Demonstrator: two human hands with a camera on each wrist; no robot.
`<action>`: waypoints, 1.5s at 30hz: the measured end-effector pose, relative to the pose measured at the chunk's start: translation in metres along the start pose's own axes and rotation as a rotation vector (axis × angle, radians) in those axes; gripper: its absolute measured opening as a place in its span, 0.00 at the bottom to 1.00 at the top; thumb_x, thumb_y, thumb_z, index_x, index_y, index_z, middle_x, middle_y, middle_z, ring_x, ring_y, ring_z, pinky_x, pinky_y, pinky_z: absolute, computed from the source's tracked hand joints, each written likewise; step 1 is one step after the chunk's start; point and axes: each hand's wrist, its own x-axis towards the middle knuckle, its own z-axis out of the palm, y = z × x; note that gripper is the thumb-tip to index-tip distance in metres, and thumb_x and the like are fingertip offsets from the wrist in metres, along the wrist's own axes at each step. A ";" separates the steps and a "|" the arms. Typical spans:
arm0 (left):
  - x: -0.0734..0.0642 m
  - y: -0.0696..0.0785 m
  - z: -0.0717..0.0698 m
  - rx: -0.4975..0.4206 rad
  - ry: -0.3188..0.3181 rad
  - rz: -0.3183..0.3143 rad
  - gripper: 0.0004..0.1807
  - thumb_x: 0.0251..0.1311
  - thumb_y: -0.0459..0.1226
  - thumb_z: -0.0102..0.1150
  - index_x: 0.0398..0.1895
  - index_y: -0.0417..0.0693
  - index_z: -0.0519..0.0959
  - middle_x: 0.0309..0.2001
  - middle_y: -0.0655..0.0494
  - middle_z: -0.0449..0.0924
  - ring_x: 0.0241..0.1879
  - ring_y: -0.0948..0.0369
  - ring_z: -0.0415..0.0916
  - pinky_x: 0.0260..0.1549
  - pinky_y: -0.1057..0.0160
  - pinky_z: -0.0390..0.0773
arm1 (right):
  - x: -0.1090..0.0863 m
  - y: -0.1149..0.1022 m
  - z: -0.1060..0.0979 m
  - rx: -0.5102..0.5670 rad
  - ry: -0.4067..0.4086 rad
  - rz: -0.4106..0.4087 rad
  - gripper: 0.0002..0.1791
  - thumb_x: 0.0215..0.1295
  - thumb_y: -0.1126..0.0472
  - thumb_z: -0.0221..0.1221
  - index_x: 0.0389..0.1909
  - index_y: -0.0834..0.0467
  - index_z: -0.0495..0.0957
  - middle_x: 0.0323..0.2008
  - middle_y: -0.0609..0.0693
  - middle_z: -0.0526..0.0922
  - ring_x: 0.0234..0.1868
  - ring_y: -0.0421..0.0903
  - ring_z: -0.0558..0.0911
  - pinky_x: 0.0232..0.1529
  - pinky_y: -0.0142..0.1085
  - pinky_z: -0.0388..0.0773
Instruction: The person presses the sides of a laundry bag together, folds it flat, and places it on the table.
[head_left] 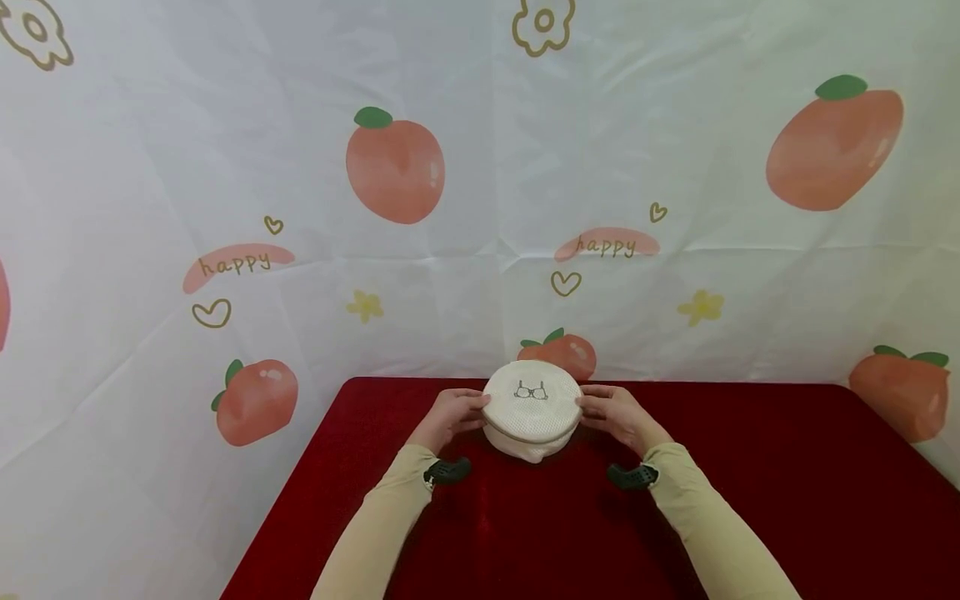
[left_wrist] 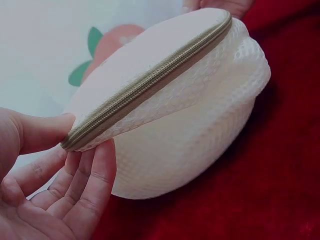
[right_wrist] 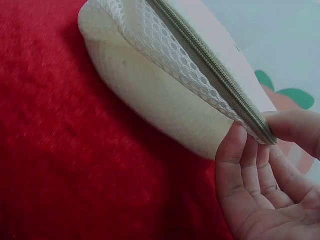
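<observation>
A round white mesh laundry bag (head_left: 531, 404) with a bra outline printed on its top sits near the far edge of the table. Along its rim runs an olive-brown zipper (left_wrist: 150, 82), closed where it shows. My left hand (head_left: 453, 417) pinches the left side of the rim, thumb above and fingers beneath. On the opposite side my right hand (head_left: 617, 414) pinches the rim the same way. The mesh side (right_wrist: 150, 95) sags in folds below the zipper. What the bag contains, if anything, cannot be made out.
Dark red velvety cloth (head_left: 525, 533) covers the table. Behind it hangs a white backdrop (head_left: 465, 317) printed with peaches, hearts and flowers, close to the table's far edge. A dark strap device (head_left: 447, 472) is worn on the left wrist, another (head_left: 632, 477) on the right.
</observation>
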 end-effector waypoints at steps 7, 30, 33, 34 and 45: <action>0.001 -0.014 0.001 0.013 0.004 -0.034 0.21 0.61 0.36 0.63 0.53 0.31 0.76 0.45 0.42 0.79 0.36 0.56 0.81 0.40 0.57 0.82 | -0.001 0.010 -0.001 0.005 -0.011 0.014 0.27 0.68 0.67 0.56 0.64 0.73 0.62 0.41 0.54 0.79 0.37 0.44 0.82 0.42 0.38 0.80; 0.001 -0.022 0.003 0.045 0.038 -0.048 0.14 0.57 0.32 0.65 0.43 0.28 0.80 0.31 0.47 0.81 0.27 0.59 0.80 0.36 0.58 0.83 | 0.002 0.015 0.001 -0.056 0.003 0.068 0.27 0.66 0.67 0.59 0.62 0.74 0.65 0.38 0.56 0.79 0.34 0.45 0.80 0.42 0.40 0.81; 0.002 -0.022 0.005 0.032 0.065 -0.069 0.15 0.56 0.31 0.66 0.42 0.27 0.80 0.29 0.45 0.80 0.27 0.58 0.80 0.35 0.58 0.83 | 0.003 0.014 0.001 -0.078 0.016 0.076 0.26 0.65 0.67 0.60 0.61 0.74 0.66 0.39 0.57 0.79 0.34 0.46 0.80 0.43 0.41 0.81; 0.001 -0.022 0.005 0.028 0.078 -0.080 0.14 0.56 0.31 0.66 0.42 0.27 0.80 0.29 0.45 0.80 0.26 0.58 0.80 0.35 0.58 0.83 | 0.003 0.015 0.002 -0.090 0.017 0.079 0.26 0.65 0.66 0.60 0.60 0.74 0.66 0.39 0.58 0.79 0.35 0.46 0.81 0.43 0.41 0.81; -0.005 -0.017 0.005 0.042 0.135 -0.076 0.14 0.53 0.30 0.69 0.38 0.28 0.79 0.26 0.46 0.79 0.23 0.59 0.79 0.30 0.61 0.83 | -0.002 0.011 0.004 -0.106 0.016 0.080 0.27 0.65 0.67 0.60 0.60 0.75 0.65 0.42 0.59 0.79 0.37 0.47 0.82 0.44 0.42 0.80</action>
